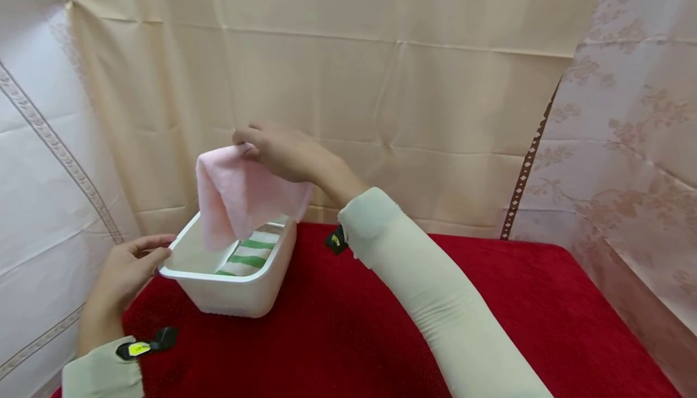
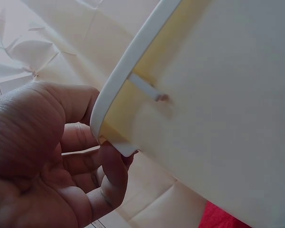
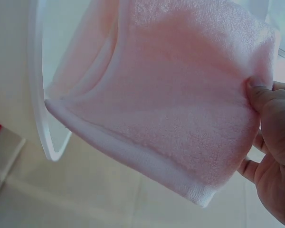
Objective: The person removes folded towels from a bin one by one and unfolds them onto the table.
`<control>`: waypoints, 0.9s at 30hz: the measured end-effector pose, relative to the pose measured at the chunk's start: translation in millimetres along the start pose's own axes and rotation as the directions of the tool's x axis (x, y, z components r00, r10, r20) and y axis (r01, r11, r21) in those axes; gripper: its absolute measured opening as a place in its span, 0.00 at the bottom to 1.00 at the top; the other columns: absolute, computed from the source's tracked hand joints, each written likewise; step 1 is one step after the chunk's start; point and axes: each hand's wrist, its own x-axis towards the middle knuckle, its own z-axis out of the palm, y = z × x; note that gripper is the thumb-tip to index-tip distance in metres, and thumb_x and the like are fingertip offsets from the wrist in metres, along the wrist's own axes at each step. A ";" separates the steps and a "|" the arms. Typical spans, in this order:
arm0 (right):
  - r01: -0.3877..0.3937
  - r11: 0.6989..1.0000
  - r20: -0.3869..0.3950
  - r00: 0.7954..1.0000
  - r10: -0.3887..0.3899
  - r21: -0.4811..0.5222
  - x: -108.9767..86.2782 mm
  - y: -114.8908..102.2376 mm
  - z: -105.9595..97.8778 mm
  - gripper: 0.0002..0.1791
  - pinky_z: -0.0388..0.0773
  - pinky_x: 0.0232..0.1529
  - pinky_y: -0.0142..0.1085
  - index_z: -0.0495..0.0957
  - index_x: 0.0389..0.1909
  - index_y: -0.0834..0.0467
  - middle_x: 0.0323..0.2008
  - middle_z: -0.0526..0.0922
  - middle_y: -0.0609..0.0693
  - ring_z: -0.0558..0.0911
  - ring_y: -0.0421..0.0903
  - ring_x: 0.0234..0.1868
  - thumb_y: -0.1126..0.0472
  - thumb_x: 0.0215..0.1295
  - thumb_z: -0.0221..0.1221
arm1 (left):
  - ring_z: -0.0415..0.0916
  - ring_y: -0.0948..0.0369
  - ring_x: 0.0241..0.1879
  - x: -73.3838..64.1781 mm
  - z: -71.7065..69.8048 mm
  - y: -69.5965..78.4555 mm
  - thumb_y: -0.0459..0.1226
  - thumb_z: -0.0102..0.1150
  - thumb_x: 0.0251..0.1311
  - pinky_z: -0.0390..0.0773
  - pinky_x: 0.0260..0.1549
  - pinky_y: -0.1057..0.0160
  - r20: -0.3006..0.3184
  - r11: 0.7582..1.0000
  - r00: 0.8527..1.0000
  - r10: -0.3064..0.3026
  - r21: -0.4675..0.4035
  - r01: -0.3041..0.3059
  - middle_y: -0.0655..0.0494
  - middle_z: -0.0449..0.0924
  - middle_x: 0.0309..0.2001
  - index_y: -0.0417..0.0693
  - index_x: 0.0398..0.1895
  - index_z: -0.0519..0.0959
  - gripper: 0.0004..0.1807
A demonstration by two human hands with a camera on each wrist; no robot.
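Note:
A pink towel point(image 1: 231, 186) hangs from my right hand point(image 1: 288, 153), pinched between thumb and fingers. Its lower part droops over the white plastic basin point(image 1: 229, 295), and one corner reaches down past the rim. In the right wrist view the thumb presses on the towel's fuzzy face point(image 3: 180, 90). My left hand point(image 1: 122, 271) grips the basin's rim at its left corner. In the left wrist view the fingers curl under the rim point(image 2: 115, 85). Inside the basin lies a green-and-white striped cloth point(image 1: 253, 256), partly hidden by the pink towel.
The basin stands near the left side of a table covered in red cloth point(image 1: 348, 325). A beige curtain point(image 1: 381, 95) hangs behind the table. Patterned light curtains point(image 1: 642, 144) hang at the right, with a whitish one point(image 1: 49, 204) at the left.

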 end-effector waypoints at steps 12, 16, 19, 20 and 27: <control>0.029 0.999 -0.083 0.996 -0.033 -0.046 -31.7 11.6 -17.2 0.09 0.72 0.47 0.29 0.77 0.55 0.44 0.48 0.77 0.38 0.74 0.37 0.50 0.55 0.79 0.55 | 0.80 0.68 0.30 -3.4 -1.9 -0.8 0.33 0.58 0.70 0.83 0.29 0.67 0.009 1.000 1.000 -0.011 0.013 0.011 0.75 0.83 0.33 0.54 0.47 0.87 0.11; 0.035 0.997 -0.102 0.994 -0.042 -0.069 -44.0 14.2 -20.7 0.09 0.73 0.47 0.32 0.77 0.54 0.45 0.47 0.78 0.39 0.75 0.38 0.51 0.54 0.78 0.57 | 0.80 0.68 0.30 -4.0 -1.4 -2.1 0.34 0.59 0.70 0.82 0.28 0.67 0.006 0.999 1.000 -0.014 0.031 0.014 0.75 0.83 0.33 0.57 0.47 0.87 0.11; 0.063 0.995 -0.128 0.989 -0.073 -0.077 -53.8 16.7 -21.9 0.09 0.73 0.47 0.33 0.79 0.54 0.48 0.46 0.78 0.41 0.76 0.40 0.49 0.55 0.77 0.58 | 0.79 0.68 0.30 -3.9 -0.7 -1.5 0.35 0.59 0.71 0.82 0.28 0.67 -0.001 0.998 1.000 -0.025 0.052 0.025 0.76 0.82 0.33 0.55 0.48 0.87 0.10; 0.065 0.995 -0.126 0.989 -0.074 -0.077 -57.4 17.3 -22.2 0.09 0.73 0.48 0.33 0.79 0.54 0.48 0.45 0.78 0.41 0.76 0.40 0.49 0.55 0.77 0.58 | 0.79 0.68 0.30 -3.5 -0.4 -1.2 0.35 0.58 0.71 0.82 0.28 0.67 -0.001 0.998 1.000 -0.030 0.058 0.030 0.76 0.82 0.33 0.52 0.49 0.87 0.10; 0.038 0.995 -0.131 0.990 -0.050 -0.092 -85.6 23.0 -21.7 0.09 0.74 0.45 0.30 0.79 0.54 0.45 0.45 0.78 0.40 0.75 0.38 0.48 0.55 0.76 0.58 | 0.79 0.68 0.31 -1.7 2.0 2.5 0.38 0.58 0.72 0.82 0.29 0.67 -0.002 0.990 0.998 -0.059 0.128 0.059 0.73 0.81 0.35 0.28 0.59 0.77 0.21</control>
